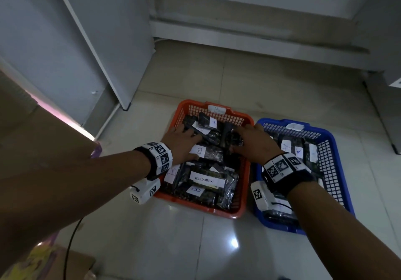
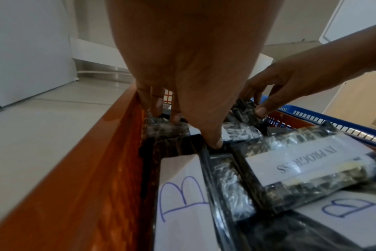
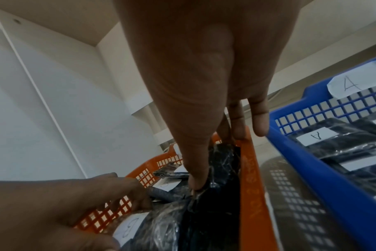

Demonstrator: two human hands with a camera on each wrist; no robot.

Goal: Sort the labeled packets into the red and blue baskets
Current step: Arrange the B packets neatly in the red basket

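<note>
Nearest me, on the tiled floor (image 1: 217, 247), the red basket (image 1: 208, 209) holds dark packets marked B, one tagged "IN PROGRESS" (image 1: 206, 179). Further in, the left hand (image 1: 181, 143) presses a B packet (image 1: 205, 152) with relaxed fingers, and the right hand (image 1: 252, 142) pinches a dark packet (image 1: 230, 137). Beyond, the blue basket (image 1: 334, 149) holds A packets, so the sorting looks nearly done.
</note>
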